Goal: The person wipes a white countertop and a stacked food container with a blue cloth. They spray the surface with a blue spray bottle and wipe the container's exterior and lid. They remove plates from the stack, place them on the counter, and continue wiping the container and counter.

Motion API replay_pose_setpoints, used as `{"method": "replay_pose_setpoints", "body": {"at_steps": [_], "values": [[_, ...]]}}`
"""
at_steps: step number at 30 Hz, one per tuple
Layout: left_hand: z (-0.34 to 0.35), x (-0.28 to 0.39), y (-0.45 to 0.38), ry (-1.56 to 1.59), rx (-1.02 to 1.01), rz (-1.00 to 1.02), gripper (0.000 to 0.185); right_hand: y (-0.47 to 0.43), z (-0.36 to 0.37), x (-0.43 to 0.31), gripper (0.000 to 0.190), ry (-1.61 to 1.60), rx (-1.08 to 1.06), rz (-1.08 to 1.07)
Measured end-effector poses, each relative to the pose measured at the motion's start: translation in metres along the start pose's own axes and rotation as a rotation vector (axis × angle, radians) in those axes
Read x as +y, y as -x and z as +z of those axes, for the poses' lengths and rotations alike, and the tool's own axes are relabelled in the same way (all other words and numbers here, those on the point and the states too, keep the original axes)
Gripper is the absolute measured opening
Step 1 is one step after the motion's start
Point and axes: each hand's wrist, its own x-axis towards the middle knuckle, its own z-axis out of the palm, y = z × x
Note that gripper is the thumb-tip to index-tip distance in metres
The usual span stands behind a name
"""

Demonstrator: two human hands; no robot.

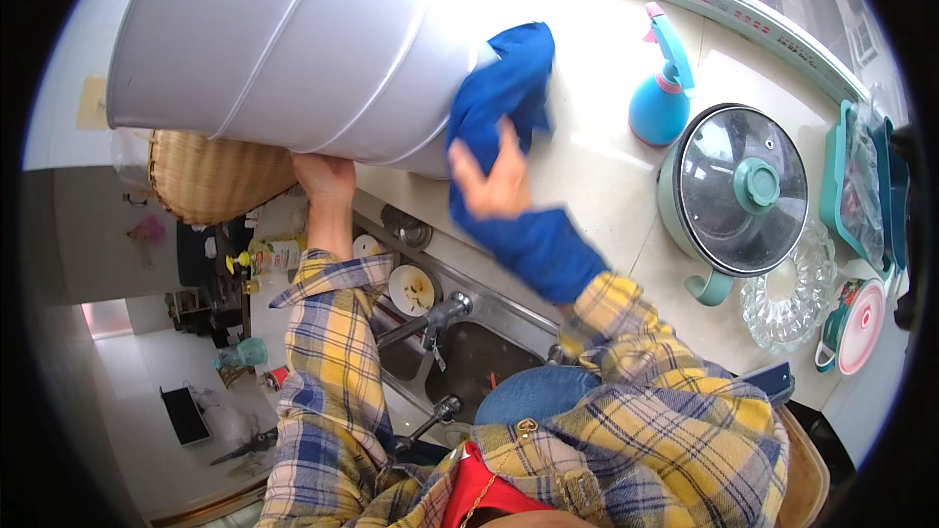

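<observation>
A large pale metal drum (293,51) with raised ribs lies on its side, its narrow-looking end over the countertop (587,183). My left hand (325,174) supports it at the lower edge, the fingers hidden beneath it. A blue cloth (506,88) bunches against the drum's right end. My right hand (490,180), blurred, presses on this cloth with the thumb and a finger showing apart. Part of the cloth trails back around my right wrist.
Right of the cloth stand a blue spray bottle (660,110), a pot with a glass lid (741,191), a glass dish (785,308) and a lidded container (860,326). Below is a sink (477,359) with a faucet (433,319) and bowls (412,290). A woven basket (213,176) sits under the drum.
</observation>
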Motion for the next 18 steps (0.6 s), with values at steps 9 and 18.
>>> {"method": "replay_pose_setpoints", "body": {"at_steps": [9, 18], "values": [[-0.005, -0.017, -0.012, -0.108, 0.128, 0.019, 0.043, -0.141, 0.025, 0.038, 0.023, 0.217, -0.027, -0.587], [0.010, -0.027, -0.009, -0.052, 0.292, -0.010, 0.042, -0.175, 0.016, 0.145, 0.039, 0.583, -0.363, -0.140]]}}
